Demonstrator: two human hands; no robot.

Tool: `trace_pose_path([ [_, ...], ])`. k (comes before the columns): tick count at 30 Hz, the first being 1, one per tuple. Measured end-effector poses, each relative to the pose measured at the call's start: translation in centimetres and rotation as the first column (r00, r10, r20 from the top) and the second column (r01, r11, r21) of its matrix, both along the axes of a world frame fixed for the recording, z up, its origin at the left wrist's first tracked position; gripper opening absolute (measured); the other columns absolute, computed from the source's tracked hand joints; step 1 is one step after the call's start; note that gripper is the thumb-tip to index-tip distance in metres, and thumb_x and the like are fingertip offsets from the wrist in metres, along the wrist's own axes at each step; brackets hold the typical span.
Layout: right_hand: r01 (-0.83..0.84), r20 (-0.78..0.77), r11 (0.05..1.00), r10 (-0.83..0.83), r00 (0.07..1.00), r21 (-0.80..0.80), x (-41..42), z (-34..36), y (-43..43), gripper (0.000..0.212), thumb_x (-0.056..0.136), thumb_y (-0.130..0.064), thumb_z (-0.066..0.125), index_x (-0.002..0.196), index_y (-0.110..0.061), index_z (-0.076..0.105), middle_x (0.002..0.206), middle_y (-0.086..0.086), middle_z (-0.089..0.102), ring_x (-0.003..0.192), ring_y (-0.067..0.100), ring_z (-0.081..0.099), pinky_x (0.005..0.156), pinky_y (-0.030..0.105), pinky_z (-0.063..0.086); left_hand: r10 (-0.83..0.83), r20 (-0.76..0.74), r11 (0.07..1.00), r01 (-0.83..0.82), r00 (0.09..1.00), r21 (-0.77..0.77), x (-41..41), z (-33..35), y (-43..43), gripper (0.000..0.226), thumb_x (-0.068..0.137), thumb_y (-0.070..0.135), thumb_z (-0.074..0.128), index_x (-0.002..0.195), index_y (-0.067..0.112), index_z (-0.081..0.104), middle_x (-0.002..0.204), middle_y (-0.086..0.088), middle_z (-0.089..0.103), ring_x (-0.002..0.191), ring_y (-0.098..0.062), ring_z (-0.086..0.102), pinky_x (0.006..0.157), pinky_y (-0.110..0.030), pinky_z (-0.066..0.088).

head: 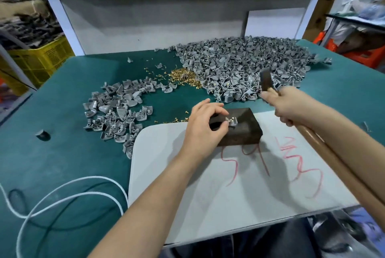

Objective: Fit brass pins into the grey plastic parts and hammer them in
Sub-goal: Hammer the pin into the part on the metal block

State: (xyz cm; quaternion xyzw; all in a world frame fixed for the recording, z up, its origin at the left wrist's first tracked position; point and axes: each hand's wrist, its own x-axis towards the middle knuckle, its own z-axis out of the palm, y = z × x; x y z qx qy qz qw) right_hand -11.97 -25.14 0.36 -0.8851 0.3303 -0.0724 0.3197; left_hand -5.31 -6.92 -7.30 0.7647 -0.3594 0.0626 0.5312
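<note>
On the dark block (246, 134), our left hand (205, 124) pinches a grey part (233, 122) holding a brass pin (230, 120); right of the block, our right hand (291, 105) grips a hammer (265, 80)

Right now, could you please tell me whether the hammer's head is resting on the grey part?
No, the hammer head is raised clear of the dark block, where the left hand holds the grey part.

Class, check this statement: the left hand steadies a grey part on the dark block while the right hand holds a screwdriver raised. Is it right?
No. In the head view the right hand holds a hammer, not a screwdriver: dark head, wooden handle. The rest stands: the left hand steadies a grey part on the dark block.
</note>
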Motion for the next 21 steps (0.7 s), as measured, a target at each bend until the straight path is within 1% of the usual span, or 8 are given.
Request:
trace_pose_path([
  [1,-0.013,0.024,0.995,0.011,1.0,0.096,-0.4,0.8,0.6,0.035,0.098,-0.029,0.045,0.071,-0.008,0.039,0.032,0.003,0.037,0.02,0.011,0.033,0.028,0.012,0.026,0.005,0.007,1.0,-0.005,1.0,0.011,0.1,-0.1,0.0,0.013,0.08,0.011,0.069,0.091,0.018,0.065,0.116,0.008,0.062,0.123,-0.001,0.033,0.101,-0.006,0.02],
  [3,-0.048,-0.012,0.973,0.052,0.999,0.224,-0.9,2.2,2.4,0.03,0.096,-0.027,0.043,0.071,-0.011,0.04,0.028,-0.002,0.034,0.02,0.011,0.031,0.03,0.013,0.028,0.007,0.005,0.999,-0.008,1.0,0.04,0.2,-0.2,-0.1,0.011,0.081,0.012,0.069,0.09,0.015,0.067,0.119,0.004,0.062,0.122,-0.001,0.033,0.103,-0.011,0.021],
  [5,-0.084,-0.068,0.966,0.103,0.992,0.246,-1.0,2.9,4.2,0.029,0.091,-0.025,0.044,0.066,-0.011,0.043,0.029,-0.001,0.034,0.02,0.014,0.031,0.031,0.014,0.03,0.01,-0.027,0.999,-0.009,1.0,0.039,0.3,-0.2,-0.1,0.007,0.081,0.011,0.07,0.087,0.013,0.067,0.12,0.003,0.061,0.125,-0.007,0.036,0.103,-0.016,0.024],
  [8,-0.135,-0.032,0.972,0.144,0.989,0.191,-0.9,2.7,5.9,0.031,0.091,-0.026,0.043,0.064,-0.009,0.045,0.029,-0.002,0.034,0.021,0.014,0.032,0.033,0.013,0.03,0.017,-0.082,1.0,-0.016,0.997,0.02,0.4,-0.1,-0.1,0.008,0.081,0.009,0.07,0.084,0.014,0.066,0.119,0.003,0.061,0.128,-0.015,0.038,0.104,-0.021,0.026],
  [11,-0.189,0.043,0.966,0.184,0.982,0.175,-1.0,1.6,6.7,0.038,0.099,-0.034,0.037,0.073,-0.009,0.046,0.036,0.002,0.037,0.022,0.014,0.03,0.032,0.014,0.028,0.026,-0.096,0.999,-0.023,0.995,0.03,0.5,0.0,-0.2,0.007,0.08,0.007,0.071,0.084,0.011,0.067,0.119,0.001,0.061,0.128,-0.017,0.039,0.106,-0.026,0.028],
  [16,-0.173,-0.004,0.982,0.174,0.985,0.082,-1.2,0.5,6.5,0.041,0.101,-0.036,0.03,0.079,-0.005,0.046,0.055,0.019,0.047,0.032,0.021,0.039,0.032,0.017,0.03,0.023,-0.137,0.999,-0.019,0.99,0.026,0.4,-0.2,-0.3,0.006,0.079,0.004,0.07,0.083,0.007,0.068,0.116,-0.001,0.062,0.126,-0.017,0.04,0.1,-0.018,0.027],
  [18,-0.174,-0.008,0.981,0.176,0.984,0.08,-1.3,0.7,6.2,0.042,0.101,-0.038,0.03,0.079,-0.005,0.045,0.053,0.018,0.044,0.033,0.02,0.038,0.034,0.017,0.031,0.019,-0.155,1.0,-0.016,0.988,0.023,0.5,-0.2,-0.4,0.005,0.079,0.003,0.069,0.082,0.006,0.067,0.115,0.0,0.061,0.126,-0.016,0.039,0.101,-0.018,0.027],
  [21,-0.177,0.052,0.984,0.177,0.983,0.001,-1.3,1.9,5.7,0.044,0.099,-0.042,0.031,0.076,-0.007,0.044,0.043,0.011,0.042,0.031,0.021,0.039,0.034,0.019,0.032,-0.001,-0.197,1.0,0.001,0.98,-0.002,0.5,-0.1,-0.4,0.01,0.079,0.002,0.068,0.076,0.01,0.064,0.112,0.003,0.058,0.124,-0.016,0.041,0.104,-0.026,0.03],
])
